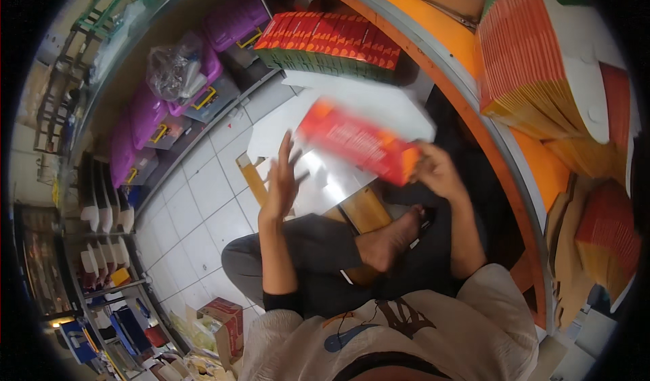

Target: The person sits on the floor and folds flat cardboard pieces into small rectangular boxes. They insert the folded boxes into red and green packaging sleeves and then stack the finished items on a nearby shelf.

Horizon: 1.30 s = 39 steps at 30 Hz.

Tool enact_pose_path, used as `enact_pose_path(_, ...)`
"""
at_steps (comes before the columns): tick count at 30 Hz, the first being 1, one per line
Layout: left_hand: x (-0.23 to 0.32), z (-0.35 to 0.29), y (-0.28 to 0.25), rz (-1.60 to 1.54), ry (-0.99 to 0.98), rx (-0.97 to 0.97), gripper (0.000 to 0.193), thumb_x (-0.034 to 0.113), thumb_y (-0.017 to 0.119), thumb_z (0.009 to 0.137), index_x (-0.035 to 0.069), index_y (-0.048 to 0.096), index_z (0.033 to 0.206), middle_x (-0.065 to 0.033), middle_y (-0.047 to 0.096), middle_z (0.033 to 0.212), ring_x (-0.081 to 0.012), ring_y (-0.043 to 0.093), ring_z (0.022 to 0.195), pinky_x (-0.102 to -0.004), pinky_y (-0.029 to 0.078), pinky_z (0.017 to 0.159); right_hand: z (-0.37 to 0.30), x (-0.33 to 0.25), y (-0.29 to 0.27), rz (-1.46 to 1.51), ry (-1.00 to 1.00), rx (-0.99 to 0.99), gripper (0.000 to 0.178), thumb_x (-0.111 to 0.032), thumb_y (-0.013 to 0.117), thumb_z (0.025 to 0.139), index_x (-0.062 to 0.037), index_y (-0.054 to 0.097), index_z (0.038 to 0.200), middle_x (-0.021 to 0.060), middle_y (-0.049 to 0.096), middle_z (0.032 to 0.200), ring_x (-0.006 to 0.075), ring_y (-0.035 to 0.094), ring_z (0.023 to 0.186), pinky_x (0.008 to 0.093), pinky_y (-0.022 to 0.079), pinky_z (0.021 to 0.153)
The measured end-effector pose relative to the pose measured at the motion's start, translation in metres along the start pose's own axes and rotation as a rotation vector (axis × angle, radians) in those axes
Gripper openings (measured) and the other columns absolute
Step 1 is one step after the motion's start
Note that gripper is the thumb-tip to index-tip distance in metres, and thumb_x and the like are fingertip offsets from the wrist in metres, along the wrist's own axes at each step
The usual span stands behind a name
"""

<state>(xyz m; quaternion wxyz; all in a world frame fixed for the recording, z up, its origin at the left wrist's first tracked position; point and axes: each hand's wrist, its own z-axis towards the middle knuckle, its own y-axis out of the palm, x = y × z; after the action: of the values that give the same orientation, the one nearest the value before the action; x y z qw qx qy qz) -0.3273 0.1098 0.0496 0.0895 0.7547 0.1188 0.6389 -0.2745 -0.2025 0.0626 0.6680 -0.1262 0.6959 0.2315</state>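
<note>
A red carton with an orange end [355,140], blurred by motion, is held slantwise over a low table. Its right end is pinched in my right hand [437,171], between thumb and fingers. My left hand [281,181] is beside the carton's left end, fingers stretched out and apart, and it grips nothing. Beneath the carton lie white sheets or unfolded card [399,107] on the shiny white tabletop [332,174]. Behind them stands a tight row of red and green cartons [328,46].
An orange-edged counter [467,76] curves along the right, bearing stacks of flat red and yellow cartons [518,62]. Purple-lidded bins [145,120] line the left, one topped with a clear plastic bag [176,69]. A shelf [115,293] and an open cardboard box [223,323] are at lower left.
</note>
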Motion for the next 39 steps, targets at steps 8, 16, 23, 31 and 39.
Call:
enact_pose_path(8,0.017,0.218,0.115,0.948,0.421,-0.306,0.049,0.043,0.03,0.096,0.015,0.042,0.134,-0.0103,0.036,0.14,-0.0346,0.028,0.129,-0.0418,0.018,0.109,0.043,0.073,-0.1,-0.329,-0.2,0.798,0.022,-0.017,0.06,0.088,-0.0008,0.054,0.103,0.0024,0.055,0.072,0.0092,0.054,0.066,0.0235,0.043,0.06)
enact_pose_path(16,-0.022,0.358,0.14,1.833,0.561,-0.053,0.064,0.071,0.026,0.082,0.041,0.03,0.138,0.0022,0.016,0.151,-0.0392,0.001,0.138,-0.0758,-0.003,0.095,0.146,0.128,-0.101,-0.293,-0.276,0.749,0.026,-0.015,0.059,0.089,-0.0008,0.051,0.11,0.0024,0.055,0.074,0.0108,0.054,0.062,0.0246,0.043,0.056)
enact_pose_path(23,-0.033,0.351,0.14,1.831,0.525,-0.02,0.067,0.077,0.025,0.078,0.047,0.026,0.138,0.0056,0.013,0.151,-0.0386,0.001,0.138,-0.0793,-0.001,0.091,0.177,0.14,-0.102,-0.172,-0.189,0.672,0.02,-0.014,0.058,0.09,-0.0004,0.054,0.104,0.0046,0.059,0.077,0.0129,0.057,0.064,0.0258,0.046,0.059)
enact_pose_path(31,-0.035,0.35,0.134,1.917,0.549,-0.012,0.064,0.075,0.027,0.079,0.048,0.025,0.138,0.0056,0.012,0.152,-0.0391,0.001,0.138,-0.0799,0.001,0.091,0.206,0.133,-0.075,-0.042,-0.28,1.022,0.024,-0.016,0.07,0.081,0.0006,0.059,0.095,0.0062,0.063,0.08,0.0138,0.058,0.058,0.0248,0.047,0.053)
enact_pose_path(39,-0.035,0.349,0.139,1.905,0.544,-0.015,0.061,0.072,0.028,0.081,0.047,0.026,0.137,0.0049,0.01,0.152,-0.0391,0.001,0.138,-0.08,0.0,0.091,0.237,0.168,-0.086,-0.285,-0.588,1.265,0.024,-0.016,0.074,0.076,0.002,0.063,0.088,0.0042,0.064,0.078,0.0096,0.056,0.059,0.0241,0.045,0.053)
